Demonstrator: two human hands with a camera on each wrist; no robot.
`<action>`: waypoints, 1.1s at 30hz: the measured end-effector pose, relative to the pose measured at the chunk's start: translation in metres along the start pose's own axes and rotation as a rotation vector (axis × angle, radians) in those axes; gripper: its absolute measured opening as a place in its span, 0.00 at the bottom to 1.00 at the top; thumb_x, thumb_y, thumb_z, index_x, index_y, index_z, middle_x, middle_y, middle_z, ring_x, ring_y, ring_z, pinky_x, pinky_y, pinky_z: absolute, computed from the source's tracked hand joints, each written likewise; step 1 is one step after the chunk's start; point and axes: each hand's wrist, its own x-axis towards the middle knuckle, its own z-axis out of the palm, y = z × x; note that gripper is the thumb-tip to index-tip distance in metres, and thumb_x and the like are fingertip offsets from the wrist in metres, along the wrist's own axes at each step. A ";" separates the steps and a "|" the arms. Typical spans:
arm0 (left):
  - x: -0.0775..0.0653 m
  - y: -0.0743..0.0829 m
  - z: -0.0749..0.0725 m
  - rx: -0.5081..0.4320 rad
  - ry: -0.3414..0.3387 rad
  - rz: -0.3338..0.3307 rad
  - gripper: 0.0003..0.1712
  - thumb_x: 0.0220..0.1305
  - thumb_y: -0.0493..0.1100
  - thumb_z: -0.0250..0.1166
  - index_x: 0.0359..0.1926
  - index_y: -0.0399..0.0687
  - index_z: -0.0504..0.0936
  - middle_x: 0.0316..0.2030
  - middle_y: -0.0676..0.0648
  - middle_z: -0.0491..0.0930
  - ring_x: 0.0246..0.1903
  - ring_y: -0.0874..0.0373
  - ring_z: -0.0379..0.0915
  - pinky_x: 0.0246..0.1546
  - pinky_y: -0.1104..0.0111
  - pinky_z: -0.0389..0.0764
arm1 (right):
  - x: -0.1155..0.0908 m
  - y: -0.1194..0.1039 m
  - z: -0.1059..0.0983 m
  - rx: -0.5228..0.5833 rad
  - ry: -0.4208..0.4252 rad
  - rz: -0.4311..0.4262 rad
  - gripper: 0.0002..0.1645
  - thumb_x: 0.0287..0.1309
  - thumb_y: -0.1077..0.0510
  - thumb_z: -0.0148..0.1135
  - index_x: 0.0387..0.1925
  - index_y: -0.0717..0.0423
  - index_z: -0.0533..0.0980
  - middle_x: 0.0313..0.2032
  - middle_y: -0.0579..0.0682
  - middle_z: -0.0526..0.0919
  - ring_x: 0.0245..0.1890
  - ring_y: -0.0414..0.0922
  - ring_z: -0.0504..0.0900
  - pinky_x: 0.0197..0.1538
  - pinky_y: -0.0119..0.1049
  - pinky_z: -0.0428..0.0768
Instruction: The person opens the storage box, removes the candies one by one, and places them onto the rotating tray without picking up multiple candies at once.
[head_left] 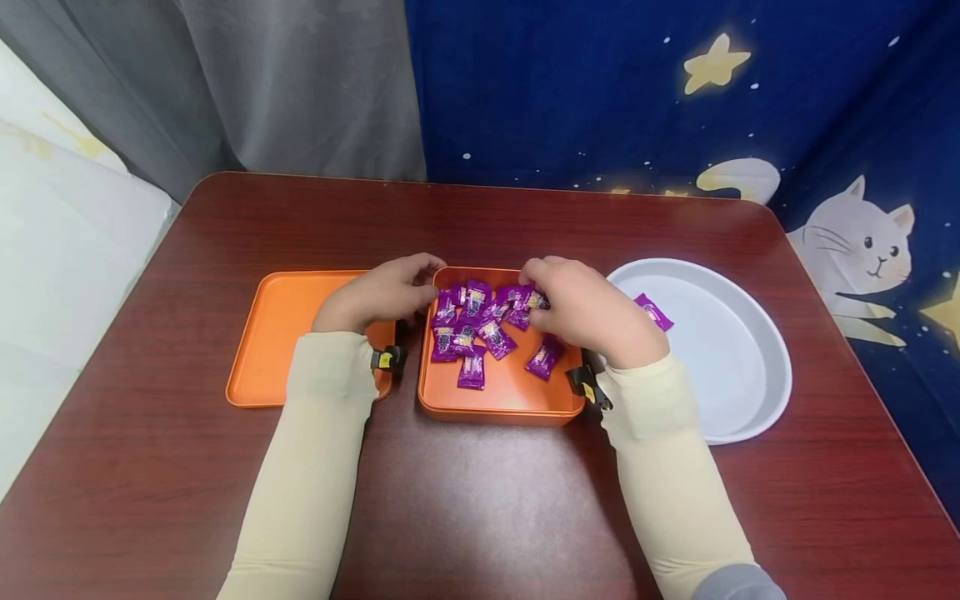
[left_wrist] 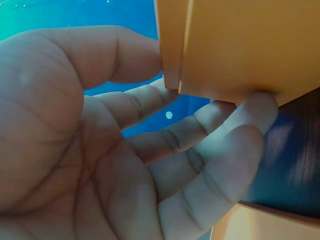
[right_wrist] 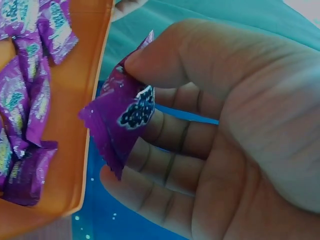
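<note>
A shallow orange box [head_left: 510, 398] stands mid-table, holding several purple wrapped candies [head_left: 480, 312] with a grape picture on them. My left hand [head_left: 386, 292] is at its left side; in the left wrist view the thumb and curled fingers hold the box's wall [left_wrist: 240, 45] around a corner. Over the box's back right part is my right hand [head_left: 581, 304]. Its thumb and fingers pinch one purple candy [right_wrist: 127, 110], plain in the right wrist view. Another candy [head_left: 546, 357] lies apart from the others inside the box, near its right wall.
To the left lies a flat orange lid [head_left: 258, 350], partly under my left forearm. A round white tray [head_left: 738, 367] stands on the right, with one purple candy [head_left: 654, 312] in it, partly behind my right hand. Curtains [head_left: 562, 100] hang behind the table.
</note>
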 end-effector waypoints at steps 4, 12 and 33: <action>-0.001 -0.001 0.000 0.000 0.007 -0.005 0.25 0.66 0.44 0.52 0.63 0.48 0.64 0.46 0.43 0.73 0.38 0.49 0.72 0.37 0.58 0.81 | -0.004 -0.002 -0.005 0.015 0.012 -0.003 0.22 0.48 0.59 0.65 0.48 0.55 0.74 0.42 0.51 0.78 0.38 0.46 0.73 0.47 0.43 0.77; 0.001 -0.002 0.000 -0.005 0.002 -0.003 0.24 0.67 0.44 0.52 0.63 0.48 0.64 0.47 0.42 0.74 0.37 0.48 0.72 0.38 0.57 0.81 | -0.013 0.003 -0.015 0.011 0.049 0.002 0.21 0.49 0.59 0.66 0.47 0.56 0.73 0.41 0.52 0.78 0.39 0.47 0.74 0.49 0.46 0.76; 0.002 -0.003 -0.001 0.011 0.001 -0.009 0.25 0.66 0.45 0.53 0.63 0.50 0.64 0.46 0.43 0.73 0.38 0.48 0.71 0.38 0.57 0.80 | -0.033 0.066 -0.024 0.138 0.061 0.273 0.24 0.50 0.61 0.60 0.51 0.56 0.70 0.35 0.55 0.76 0.25 0.50 0.74 0.21 0.40 0.78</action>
